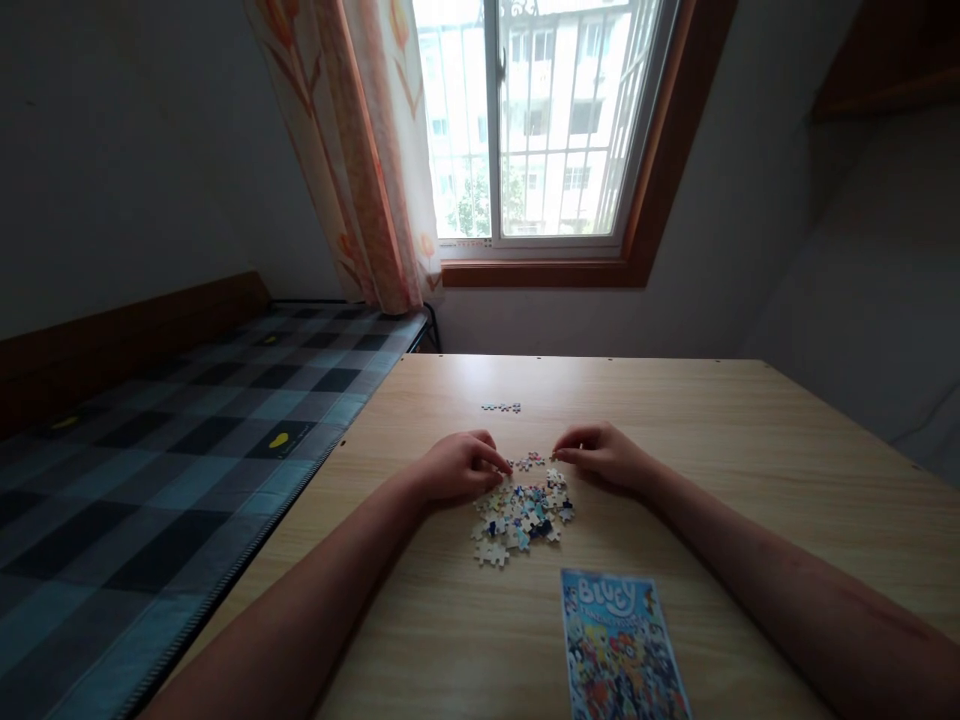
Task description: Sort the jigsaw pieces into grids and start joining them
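A loose pile of small jigsaw puzzle pieces (pixel 525 515) lies on the wooden table between my hands, some pale side up and some coloured. My left hand (pixel 461 467) rests at the pile's upper left edge, fingers bent and a little apart, fingertips by the pieces. On the other side, my right hand (pixel 600 455) has thumb and index finger closed at the tip on a small puzzle piece (pixel 553 457). A few coloured pieces (pixel 531 460) lie between the two hands. Farther back, a short row of joined pieces (pixel 501 407) lies flat.
Near the table's front lies a picture sheet (pixel 624 645) with "BLUEY" printed on it. The table (pixel 750 460) reaches back toward a barred window (pixel 555 120). To the left stands a bed with a checked cover (pixel 187 450), below a floral curtain (pixel 360 150).
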{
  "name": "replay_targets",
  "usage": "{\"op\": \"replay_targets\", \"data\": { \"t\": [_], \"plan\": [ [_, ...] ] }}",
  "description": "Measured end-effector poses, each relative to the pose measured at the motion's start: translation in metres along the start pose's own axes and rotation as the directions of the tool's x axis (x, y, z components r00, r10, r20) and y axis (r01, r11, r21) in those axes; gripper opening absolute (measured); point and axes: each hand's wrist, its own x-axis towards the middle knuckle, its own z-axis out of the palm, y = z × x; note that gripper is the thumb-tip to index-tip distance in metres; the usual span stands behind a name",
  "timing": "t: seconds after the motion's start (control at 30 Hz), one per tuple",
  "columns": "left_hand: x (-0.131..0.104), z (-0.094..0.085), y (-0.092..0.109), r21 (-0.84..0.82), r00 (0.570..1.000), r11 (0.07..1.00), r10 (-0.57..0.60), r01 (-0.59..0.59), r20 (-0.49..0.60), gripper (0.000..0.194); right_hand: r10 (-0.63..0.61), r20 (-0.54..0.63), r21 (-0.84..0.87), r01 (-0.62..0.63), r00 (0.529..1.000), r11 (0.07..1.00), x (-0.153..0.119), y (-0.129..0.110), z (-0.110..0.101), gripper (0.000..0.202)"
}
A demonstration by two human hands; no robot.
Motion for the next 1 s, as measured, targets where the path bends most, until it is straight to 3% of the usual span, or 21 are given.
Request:
{"op": "replay_targets", "data": {
  "t": [0.07, 0.13, 0.23, 0.3, 0.4, 0.53, 0.7, 0.8, 1.0],
  "plan": [
    [0.000, 0.001, 0.001, 0.020, 1.000, 1.000, 0.003, -0.002, -0.014, 0.024, 0.014, -0.117, -0.030, -0.017, 0.993, 0.999, 0.001, 0.005, -0.001, 0.032],
    [0.001, 0.002, 0.001, 0.033, 1.000, 0.999, -0.010, 0.010, -0.022, 0.023, -0.020, -0.195, -0.183, -0.016, 0.981, 0.983, 0.003, 0.008, -0.002, 0.026],
    [0.001, 0.003, 0.001, 0.046, 1.000, 0.999, -0.026, 0.026, -0.009, 0.022, -0.098, -0.225, -0.435, -0.010, 0.969, 0.901, 0.006, 0.012, -0.003, 0.018],
    [0.002, 0.003, 0.001, 0.055, 1.000, 0.998, -0.024, 0.024, -0.008, 0.020, -0.143, -0.200, -0.513, 0.021, 0.969, 0.858, 0.008, 0.014, -0.003, 0.019],
    [0.002, 0.004, -0.001, 0.045, 1.000, 0.999, -0.015, 0.016, -0.017, 0.019, -0.174, -0.201, -0.543, 0.038, 0.964, 0.839, 0.010, 0.017, -0.002, 0.026],
    [0.002, 0.003, -0.003, -0.010, 0.999, 1.000, -0.016, 0.016, -0.038, 0.018, -0.129, -0.290, -0.522, -0.044, 0.948, 0.852, 0.007, 0.015, -0.001, 0.031],
    [0.002, 0.005, -0.003, -0.078, 0.989, 0.996, -0.058, 0.048, -0.137, 0.019, -0.158, -0.218, -0.587, 0.001, 0.963, 0.810, 0.000, 0.003, 0.004, 0.023],
    [0.004, 0.007, -0.005, -0.179, 0.946, 0.980, -0.135, 0.084, -0.294, 0.028, -0.195, -0.164, -0.613, 0.055, 0.967, 0.788, 0.001, -0.003, 0.009, 0.024],
    [0.005, 0.006, -0.012, -0.374, 0.806, 0.923, -0.291, 0.093, -0.516, 0.043, -0.236, -0.133, -0.599, 0.111, 0.963, 0.793, 0.023, 0.007, 0.010, 0.029]
  ]
}}
